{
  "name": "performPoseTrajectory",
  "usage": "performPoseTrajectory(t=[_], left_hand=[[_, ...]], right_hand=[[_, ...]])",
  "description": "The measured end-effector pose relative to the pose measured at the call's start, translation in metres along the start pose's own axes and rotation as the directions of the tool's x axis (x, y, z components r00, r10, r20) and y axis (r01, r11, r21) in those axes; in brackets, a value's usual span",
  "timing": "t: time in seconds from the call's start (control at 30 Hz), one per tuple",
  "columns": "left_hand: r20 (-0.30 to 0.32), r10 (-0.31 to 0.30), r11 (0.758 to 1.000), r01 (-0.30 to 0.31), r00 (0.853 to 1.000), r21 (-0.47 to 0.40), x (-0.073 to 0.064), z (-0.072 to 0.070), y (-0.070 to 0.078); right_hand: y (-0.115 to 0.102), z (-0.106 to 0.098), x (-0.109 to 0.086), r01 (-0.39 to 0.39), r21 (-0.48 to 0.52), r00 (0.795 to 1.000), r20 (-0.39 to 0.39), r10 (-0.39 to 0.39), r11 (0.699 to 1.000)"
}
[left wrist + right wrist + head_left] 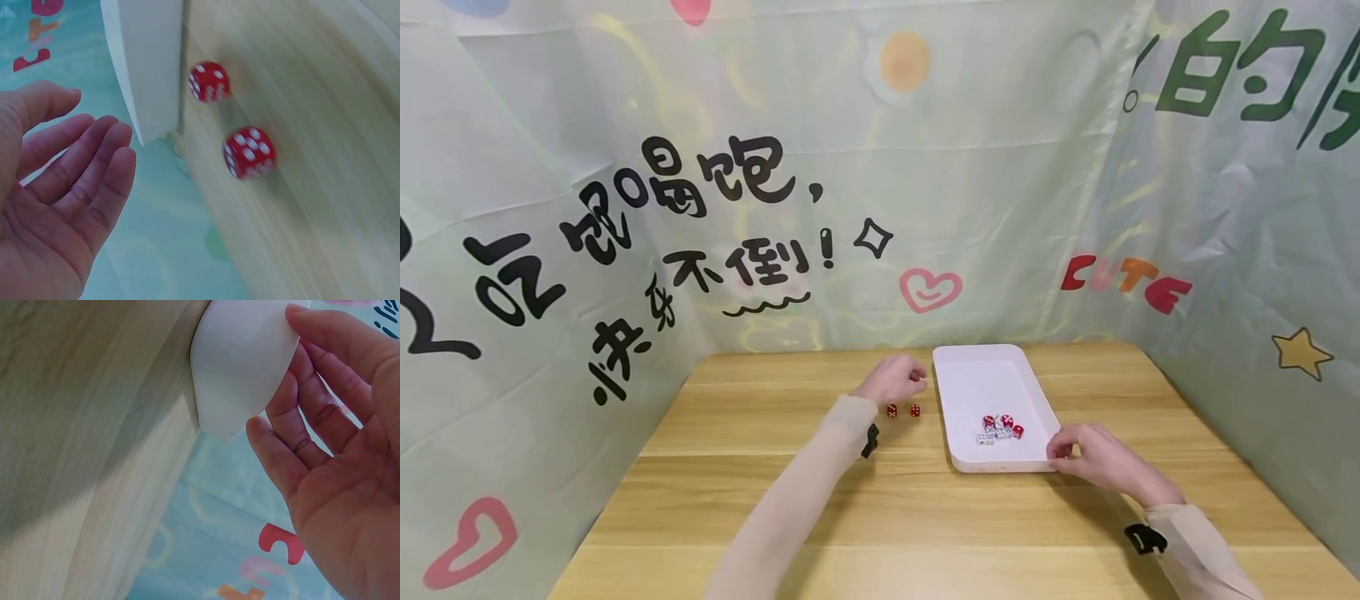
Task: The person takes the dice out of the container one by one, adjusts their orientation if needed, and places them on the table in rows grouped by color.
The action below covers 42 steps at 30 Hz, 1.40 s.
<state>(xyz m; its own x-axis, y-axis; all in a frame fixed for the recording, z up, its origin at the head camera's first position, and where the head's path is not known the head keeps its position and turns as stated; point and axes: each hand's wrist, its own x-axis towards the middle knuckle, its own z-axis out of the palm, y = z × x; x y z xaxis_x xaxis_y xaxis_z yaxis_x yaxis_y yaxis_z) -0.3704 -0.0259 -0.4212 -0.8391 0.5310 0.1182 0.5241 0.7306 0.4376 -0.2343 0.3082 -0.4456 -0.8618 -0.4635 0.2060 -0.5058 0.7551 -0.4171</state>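
Two red dice with white pips lie apart on the table, the left die [892, 411] and the right die [915, 411]. Just beyond them my left hand [891, 379] hovers, its fingers loosely bent. In the left wrist view, nothing shows between the thumb and fingers [103, 165], and a near red die [249, 152] and a farther one [209, 82] stand to the side. A white tray [977, 375] holds red dice [1017, 431] and several whitish dice [985, 439] in its near part. At the tray's near right corner my right hand [1097, 454] pinches the rim.
The wooden table [737, 500] extends on both sides of the tray and in front of it. A printed cloth [850, 167] hangs behind the table and along both sides. Black straps [1146, 538] circle the wrists.
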Motion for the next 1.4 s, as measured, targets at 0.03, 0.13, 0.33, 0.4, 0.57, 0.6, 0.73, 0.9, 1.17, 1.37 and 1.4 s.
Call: performPoseTrajectory(t=[0.03, 0.13, 0.33, 0.4, 0.57, 0.6, 0.73, 0.9, 1.17, 1.37, 1.4], left_hand=[[-0.003, 0.006, 1.0, -0.006, 1.0, -0.003, 0.001, 0.0, 0.003], [-0.008, 0.008, 1.0, -0.008, 1.0, -0.017, 0.004, 0.002, 0.012], [-0.012, -0.038, 0.994, 0.037, 0.999, -0.099, 0.012, 0.004, 0.03], [-0.009, -0.04, 0.993, 0.038, 0.999, -0.11, 0.016, 0.005, 0.037], [0.004, -0.032, 0.99, 0.032, 0.999, -0.14, 0.027, 0.007, 0.055], [0.006, -0.033, 0.988, 0.033, 0.999, -0.148, 0.029, 0.008, 0.059], [0.032, -0.044, 0.981, 0.049, 0.999, -0.186, 0.034, 0.015, 0.073], [0.084, -0.055, 0.97, 0.074, 0.995, -0.233, 0.038, 0.026, 0.085], [0.13, -0.125, 0.955, 0.155, 0.984, -0.255, 0.042, 0.041, 0.092], [0.159, -0.228, 0.946, 0.257, 0.961, -0.195, 0.041, 0.053, 0.097], [0.165, -0.245, 0.946, 0.273, 0.955, -0.174, 0.041, 0.054, 0.098]], right_hand=[[0.0, 0.0, 0.0, 0.001, 0.001, 1.0, 0.001, -0.001, 1.0], [0.0, 0.0, 0.001, 0.0, 0.0, 1.0, 0.006, 0.0, 1.0], [0.0, 0.0, 0.001, 0.001, -0.001, 1.0, 0.01, -0.001, 1.0], [0.0, 0.0, 0.001, 0.002, 0.0, 1.0, 0.007, -0.002, 1.0], [0.002, -0.001, 0.001, -0.005, 0.004, 1.0, 0.003, 0.005, 1.0], [0.002, -0.001, 0.001, -0.008, 0.003, 1.0, 0.003, 0.008, 1.0], [0.003, 0.0, 0.001, -0.018, -0.001, 1.0, 0.013, 0.018, 1.0], [0.003, 0.0, 0.001, -0.019, 0.002, 1.0, 0.015, 0.019, 1.0], [0.005, 0.002, 0.0, 0.017, 0.006, 1.0, -0.004, -0.017, 1.0], [0.006, 0.003, -0.001, 0.028, 0.007, 0.999, -0.017, -0.028, 1.0], [0.006, 0.003, 0.0, 0.027, 0.006, 0.999, -0.018, -0.027, 1.0]])
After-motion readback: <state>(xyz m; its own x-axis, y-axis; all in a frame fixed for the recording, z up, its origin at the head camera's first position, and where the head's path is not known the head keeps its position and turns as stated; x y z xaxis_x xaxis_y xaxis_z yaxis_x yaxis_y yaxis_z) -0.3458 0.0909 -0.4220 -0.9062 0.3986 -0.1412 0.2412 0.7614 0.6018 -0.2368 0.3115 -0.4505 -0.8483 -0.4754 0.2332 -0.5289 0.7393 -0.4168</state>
